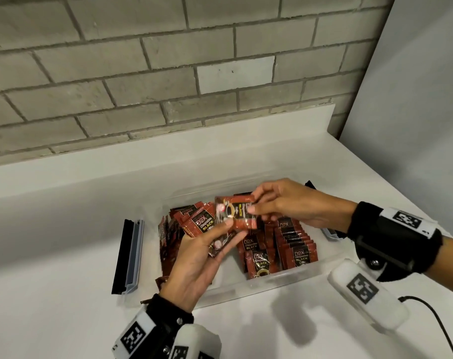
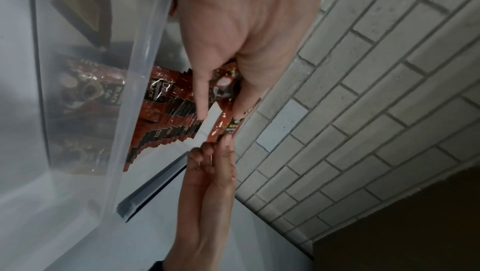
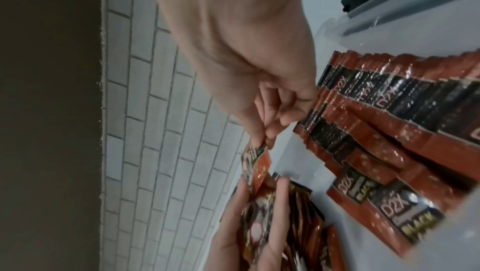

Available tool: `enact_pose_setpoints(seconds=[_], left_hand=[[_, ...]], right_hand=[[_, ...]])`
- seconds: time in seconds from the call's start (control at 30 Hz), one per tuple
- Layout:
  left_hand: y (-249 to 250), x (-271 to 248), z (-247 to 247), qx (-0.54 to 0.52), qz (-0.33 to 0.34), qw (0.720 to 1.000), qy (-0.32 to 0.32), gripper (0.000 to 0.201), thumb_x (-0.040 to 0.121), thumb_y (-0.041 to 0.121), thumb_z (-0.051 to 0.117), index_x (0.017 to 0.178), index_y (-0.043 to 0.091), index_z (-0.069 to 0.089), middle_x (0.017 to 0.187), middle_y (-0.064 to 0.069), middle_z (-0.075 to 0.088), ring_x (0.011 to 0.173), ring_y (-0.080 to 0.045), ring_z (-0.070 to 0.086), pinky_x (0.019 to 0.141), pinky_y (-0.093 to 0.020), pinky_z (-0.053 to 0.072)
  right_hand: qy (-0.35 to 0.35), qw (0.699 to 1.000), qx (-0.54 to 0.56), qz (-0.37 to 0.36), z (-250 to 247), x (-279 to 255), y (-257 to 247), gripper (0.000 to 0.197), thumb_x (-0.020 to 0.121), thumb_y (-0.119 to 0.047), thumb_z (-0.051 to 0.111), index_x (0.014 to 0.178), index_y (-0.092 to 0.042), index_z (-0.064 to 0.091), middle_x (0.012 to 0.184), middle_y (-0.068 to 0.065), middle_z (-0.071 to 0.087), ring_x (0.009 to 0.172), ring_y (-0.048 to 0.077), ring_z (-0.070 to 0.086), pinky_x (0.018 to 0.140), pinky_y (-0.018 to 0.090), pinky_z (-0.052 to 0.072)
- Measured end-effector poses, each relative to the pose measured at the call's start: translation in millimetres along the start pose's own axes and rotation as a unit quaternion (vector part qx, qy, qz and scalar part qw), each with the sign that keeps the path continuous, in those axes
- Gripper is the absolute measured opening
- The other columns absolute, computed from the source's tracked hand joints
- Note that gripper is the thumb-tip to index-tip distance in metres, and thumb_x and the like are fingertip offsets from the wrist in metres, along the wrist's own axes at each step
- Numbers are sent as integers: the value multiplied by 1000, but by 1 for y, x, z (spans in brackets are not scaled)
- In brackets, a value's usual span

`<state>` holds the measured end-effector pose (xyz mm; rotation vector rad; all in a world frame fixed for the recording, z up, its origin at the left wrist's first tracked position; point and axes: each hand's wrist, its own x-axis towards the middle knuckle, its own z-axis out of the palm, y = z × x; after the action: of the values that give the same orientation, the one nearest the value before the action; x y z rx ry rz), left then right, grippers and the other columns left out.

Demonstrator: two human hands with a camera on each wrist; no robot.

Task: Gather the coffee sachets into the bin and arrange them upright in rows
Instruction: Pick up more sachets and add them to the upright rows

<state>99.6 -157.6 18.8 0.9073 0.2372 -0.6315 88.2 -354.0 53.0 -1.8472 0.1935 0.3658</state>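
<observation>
A clear plastic bin (image 1: 284, 277) on the white counter holds red and black coffee sachets. Upright rows (image 1: 295, 244) fill its right half, and a loose leaning pile (image 1: 184, 218) lies at its left. Above the bin, my left hand (image 1: 220, 237), palm up, grips a small bunch of sachets (image 1: 221, 244). My right hand (image 1: 253, 206) pinches the right end of the top sachet (image 1: 237, 212). In the left wrist view the held sachet (image 2: 224, 123) runs from my left hand (image 2: 221, 99) to my right hand. The right wrist view shows my right hand (image 3: 262, 142) pinching the sachet (image 3: 255, 164).
A black and grey bar (image 1: 131, 255) lies on the counter left of the bin, and another (image 1: 328, 233) sits at its right end. A few sachets (image 1: 160, 279) lie outside the bin's front left corner. A brick wall (image 1: 168, 73) stands behind. A black cable (image 1: 432, 317) trails at right.
</observation>
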Motion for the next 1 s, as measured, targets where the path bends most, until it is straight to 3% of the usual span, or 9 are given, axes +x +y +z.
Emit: enact_pose_setpoints(seconds=[0.13, 0.23, 0.3, 0.5, 0.67, 0.73, 0.83, 0.9, 1.0], left_hand=[[1, 2, -2, -38, 41, 998, 20, 7, 87, 0, 57, 89, 0, 63, 93, -13, 70, 96, -23, 68, 87, -48, 54], [2, 4, -4, -61, 47, 996, 35, 16, 88, -2, 45, 90, 2, 60, 103, -17, 64, 106, -33, 65, 88, -52, 53], [1, 5, -4, -40, 53, 997, 32, 19, 89, -3, 44, 97, 0, 61, 101, -19, 66, 104, -36, 66, 85, -52, 54], [-1, 3, -3, 51, 70, 995, 54, 20, 88, -1, 57, 106, -9, 59, 102, -24, 68, 99, -33, 69, 84, -51, 56], [-2, 4, -5, 111, 51, 991, 52, 33, 79, 5, 70, 109, -6, 65, 100, -18, 73, 98, -31, 69, 91, -45, 52], [-2, 2, -4, 134, 35, 990, 37, 33, 76, 7, 72, 107, -4, 67, 99, -16, 73, 99, -30, 69, 93, -45, 50], [-2, 1, -2, 147, 19, 989, 10, 37, 72, 5, 75, 107, -4, 66, 99, -17, 73, 101, -28, 69, 86, -41, 53], [-3, 0, -1, 160, 18, 987, -1, 47, 69, 5, 77, 113, -3, 62, 100, -16, 73, 100, -27, 69, 81, -39, 53], [-4, 0, 0, 186, 19, 982, -5, 51, 64, 5, 79, 112, 1, 63, 102, -14, 73, 101, -28, 69, 89, -44, 52]], right_hand=[[7, 994, -108, -27, -24, 0, -5, 4, 88, -20, 66, 92, -18, 66, 96, 2, 72, 88, 14, 66, 80, 25, 49], [-70, 947, -310, -50, -25, 0, -5, 9, 92, -24, 61, 95, -24, 70, 100, -6, 70, 94, 12, 62, 86, 29, 47], [-122, 916, -380, -51, -12, 3, -1, 18, 92, -23, 61, 106, -18, 71, 105, -7, 70, 96, 8, 62, 94, 29, 46], [-177, 897, -403, -48, 19, 7, 20, 27, 92, -17, 62, 116, -8, 68, 117, 2, 69, 107, 10, 62, 101, 22, 41], [-136, 906, -397, -52, 0, 7, 8, 30, 92, -25, 61, 120, -15, 66, 117, -5, 67, 103, 3, 60, 96, 20, 42], [-83, 928, -357, -61, -12, 6, -1, 26, 91, -25, 62, 116, -18, 67, 106, -11, 67, 93, -4, 59, 92, 20, 43], [-20, 968, -239, -73, -23, 3, -10, 22, 90, -27, 64, 110, -20, 69, 107, -11, 70, 99, -1, 63, 92, 17, 44], [-20, 980, -183, -72, -23, 2, -13, 22, 89, -30, 64, 109, -20, 70, 106, -10, 72, 100, -1, 64, 91, 16, 46], [-38, 985, -156, -63, -16, 3, -12, 23, 88, -30, 65, 109, -21, 70, 105, -11, 72, 99, -1, 65, 91, 19, 48]])
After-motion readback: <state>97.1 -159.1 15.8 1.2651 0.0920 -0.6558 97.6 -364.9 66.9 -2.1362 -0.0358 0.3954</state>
